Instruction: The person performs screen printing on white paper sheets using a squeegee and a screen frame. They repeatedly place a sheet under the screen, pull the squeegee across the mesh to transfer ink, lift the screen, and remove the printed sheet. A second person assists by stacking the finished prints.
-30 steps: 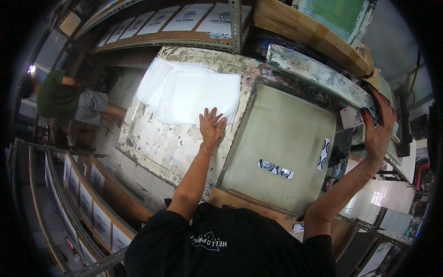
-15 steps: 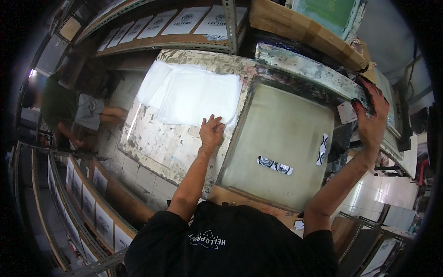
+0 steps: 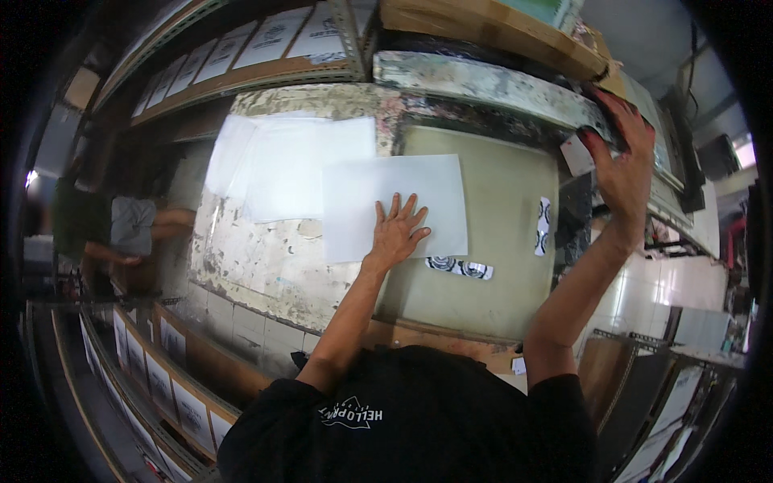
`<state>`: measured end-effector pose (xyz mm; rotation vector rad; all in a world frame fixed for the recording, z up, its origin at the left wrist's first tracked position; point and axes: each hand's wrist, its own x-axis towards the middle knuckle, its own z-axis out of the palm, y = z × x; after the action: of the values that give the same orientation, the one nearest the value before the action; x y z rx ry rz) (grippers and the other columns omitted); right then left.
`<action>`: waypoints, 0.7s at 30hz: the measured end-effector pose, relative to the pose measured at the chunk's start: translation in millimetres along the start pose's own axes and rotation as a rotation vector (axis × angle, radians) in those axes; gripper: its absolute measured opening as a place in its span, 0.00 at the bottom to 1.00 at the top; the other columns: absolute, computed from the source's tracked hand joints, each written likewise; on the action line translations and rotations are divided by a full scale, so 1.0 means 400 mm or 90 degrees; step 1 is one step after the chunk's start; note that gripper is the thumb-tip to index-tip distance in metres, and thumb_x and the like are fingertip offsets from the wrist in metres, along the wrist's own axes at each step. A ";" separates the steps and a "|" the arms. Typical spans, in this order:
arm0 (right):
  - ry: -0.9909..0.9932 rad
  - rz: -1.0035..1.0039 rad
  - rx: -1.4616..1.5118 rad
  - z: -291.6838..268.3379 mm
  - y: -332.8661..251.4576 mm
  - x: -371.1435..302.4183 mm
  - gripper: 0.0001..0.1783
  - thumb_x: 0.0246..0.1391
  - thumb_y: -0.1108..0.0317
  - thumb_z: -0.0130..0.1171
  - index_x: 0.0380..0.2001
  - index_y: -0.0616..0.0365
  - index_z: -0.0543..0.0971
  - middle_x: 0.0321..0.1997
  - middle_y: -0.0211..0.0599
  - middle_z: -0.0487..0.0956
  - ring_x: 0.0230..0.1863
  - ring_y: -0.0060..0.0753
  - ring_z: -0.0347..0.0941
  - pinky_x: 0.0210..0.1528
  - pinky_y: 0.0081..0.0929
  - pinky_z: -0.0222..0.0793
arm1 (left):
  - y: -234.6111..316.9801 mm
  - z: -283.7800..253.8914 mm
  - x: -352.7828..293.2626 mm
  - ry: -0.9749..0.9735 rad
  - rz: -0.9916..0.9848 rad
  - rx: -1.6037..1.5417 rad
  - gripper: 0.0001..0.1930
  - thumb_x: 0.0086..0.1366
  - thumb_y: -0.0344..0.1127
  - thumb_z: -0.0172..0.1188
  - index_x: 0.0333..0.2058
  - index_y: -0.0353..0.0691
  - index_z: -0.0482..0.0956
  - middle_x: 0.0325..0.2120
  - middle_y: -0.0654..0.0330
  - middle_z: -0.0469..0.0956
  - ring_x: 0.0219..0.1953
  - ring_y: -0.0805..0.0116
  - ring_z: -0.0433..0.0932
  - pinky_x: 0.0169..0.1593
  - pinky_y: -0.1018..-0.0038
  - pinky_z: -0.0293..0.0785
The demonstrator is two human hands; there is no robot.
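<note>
My left hand (image 3: pixel 396 230) lies with spread fingers on a single white sheet (image 3: pixel 342 201). The sheet spans the gap between the stained worktop and a framed, pale olive bed (image 3: pixel 483 298). A stack of white sheets (image 3: pixel 278 173) rests on the worktop to its left. At the upper right, my right hand (image 3: pixel 624 157), with ink-darkened fingertips, is curled round the right end of a long paint-stained frame (image 3: pixel 483 84). A white card (image 3: pixel 576 155) sits beside its thumb. Two strips with black round patterns lie on the bed, one strip (image 3: pixel 477 270) partly under the sheet's lower edge, another (image 3: pixel 542 227) upright at the right.
A cardboard box (image 3: pixel 499 36) stands behind the frame. Metal racks hold printed sheets on boards (image 3: pixel 270 36) at the back left and more boards (image 3: pixel 193 414) at the lower left. Beyond the worktop (image 3: pixel 266 266), a person (image 3: pixel 133 221) is at the far left.
My left hand has moved right from the stack, bringing one white sheet over onto the bed. My right hand stays at the frame's end. The whole view has shifted slightly.
</note>
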<state>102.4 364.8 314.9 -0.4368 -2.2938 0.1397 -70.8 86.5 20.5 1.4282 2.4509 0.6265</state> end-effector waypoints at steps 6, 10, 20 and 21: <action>0.021 0.001 -0.009 0.007 -0.003 0.011 0.26 0.44 0.67 0.69 0.52 0.48 0.80 0.54 0.38 0.81 0.60 0.46 0.71 0.64 0.40 0.55 | 0.139 0.133 0.144 -0.058 0.158 0.069 0.31 0.66 0.55 0.56 0.66 0.56 0.65 0.72 0.58 0.51 0.74 0.45 0.44 0.70 0.35 0.36; 0.024 0.001 -0.018 0.012 0.006 0.015 0.26 0.45 0.65 0.69 0.52 0.46 0.81 0.54 0.38 0.81 0.61 0.46 0.71 0.65 0.41 0.54 | 0.198 0.190 0.187 -0.060 0.209 0.075 0.31 0.67 0.56 0.53 0.67 0.57 0.65 0.72 0.58 0.51 0.74 0.45 0.43 0.70 0.34 0.33; 0.008 0.021 -0.002 0.008 0.008 0.014 0.26 0.48 0.66 0.70 0.54 0.50 0.80 0.54 0.39 0.80 0.60 0.42 0.70 0.66 0.37 0.53 | 0.270 0.220 0.133 -0.074 0.221 0.041 0.30 0.68 0.55 0.53 0.67 0.55 0.65 0.72 0.57 0.51 0.74 0.46 0.41 0.70 0.34 0.28; 0.003 0.020 -0.001 0.006 0.006 0.016 0.27 0.48 0.66 0.70 0.54 0.50 0.80 0.54 0.39 0.80 0.60 0.43 0.70 0.66 0.37 0.53 | 0.270 0.222 0.128 -0.078 0.222 0.040 0.30 0.68 0.54 0.53 0.67 0.55 0.65 0.72 0.57 0.51 0.74 0.46 0.41 0.70 0.35 0.28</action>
<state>97.2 369.4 316.9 -0.4744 -2.2840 0.1522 22.9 199.4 -5.8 1.8807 2.1632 0.5137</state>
